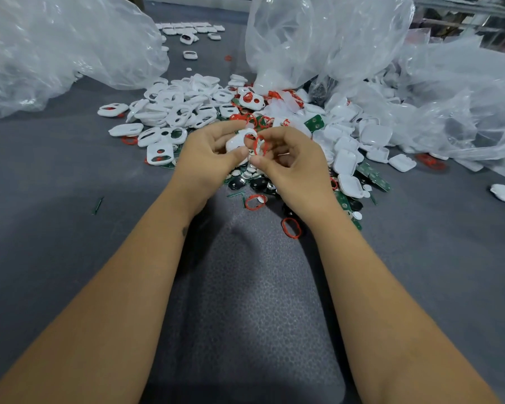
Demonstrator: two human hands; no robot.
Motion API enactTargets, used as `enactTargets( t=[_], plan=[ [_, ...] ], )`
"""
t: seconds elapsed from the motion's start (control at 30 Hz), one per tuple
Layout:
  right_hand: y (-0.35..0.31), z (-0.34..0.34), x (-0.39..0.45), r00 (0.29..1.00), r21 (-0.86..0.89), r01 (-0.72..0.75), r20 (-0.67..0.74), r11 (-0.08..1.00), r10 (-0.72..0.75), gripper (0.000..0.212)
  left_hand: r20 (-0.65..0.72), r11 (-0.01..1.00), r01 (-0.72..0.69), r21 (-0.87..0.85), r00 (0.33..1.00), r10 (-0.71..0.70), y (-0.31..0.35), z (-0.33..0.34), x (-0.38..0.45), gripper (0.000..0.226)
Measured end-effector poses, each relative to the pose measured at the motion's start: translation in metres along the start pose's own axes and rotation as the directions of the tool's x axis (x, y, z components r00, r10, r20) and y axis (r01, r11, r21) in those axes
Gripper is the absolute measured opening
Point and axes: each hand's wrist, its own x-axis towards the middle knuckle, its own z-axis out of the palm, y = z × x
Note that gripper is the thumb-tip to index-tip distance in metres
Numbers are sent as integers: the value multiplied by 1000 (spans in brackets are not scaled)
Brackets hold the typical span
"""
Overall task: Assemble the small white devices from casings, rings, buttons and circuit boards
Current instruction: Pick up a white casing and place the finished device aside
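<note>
Head view looks down two bare forearms to a pair of hands meeting above a heap of small parts on a grey padded table [56,176]. The left hand [209,154] curls its fingers and thumb round a white casing [237,141], holding it tilted just above the pile. The right hand [289,158] pinches a red ring [258,145] between thumb and curled fingers, and the ring touches the right edge of the casing; whether it is seated in the casing cannot be told. Behind and left of the hands lies a pile of open white casings [175,109] with oval cut-outs, some with red rings in them. To the right sits a pile of closed white covers [362,138], spreading under crumpled clear plastic bags [318,39]; another large clear bag [56,48] lies at the far left. Green circuit boards [373,177] show among the covers and beneath the right wrist, and small round white buttons [250,173] lie under the hands alongside dark round pieces [236,184]. Loose red rings [290,228] lie on the table near the right forearm. Far back, a row of white finished-looking pieces [190,27] stands on the table.
</note>
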Motion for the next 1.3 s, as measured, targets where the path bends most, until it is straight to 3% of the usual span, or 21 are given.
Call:
enactTargets(
  t=[0.2, 0.3, 0.47, 0.77, 1.07, 1.3],
  plan=[
    [6, 2, 2, 989, -164, 124, -61, 979, -135, 27, 14, 997, -58, 49, 998, 58, 4, 7, 2, 28],
    [9, 0, 3, 978, -242, 166, -83, 956, -191, 28, 32, 997, -3, -75, 999, 5, 4, 9, 3, 27],
    [10, -2, 5, 980, -266, 150, -88, 952, -179, 32, -8, 987, 69, -147, 997, -71, 3, 13, 4, 36],
    [9, -2, 5, 981, -278, 123, -110, 953, -159, 32, 58, 953, 112, -281, 993, -100, -2, 12, 5, 17],
    [8, -7, 2, 965, -445, 207, -52, 871, -256, 21, -15, 971, 144, -193, 989, -150, -5, 30, 0, 31],
    [8, -9, 0, 948, -481, 284, 14, 829, -317, 24, 29, 959, 181, -217, 983, -179, -1, 27, -2, 29]
  ],
)
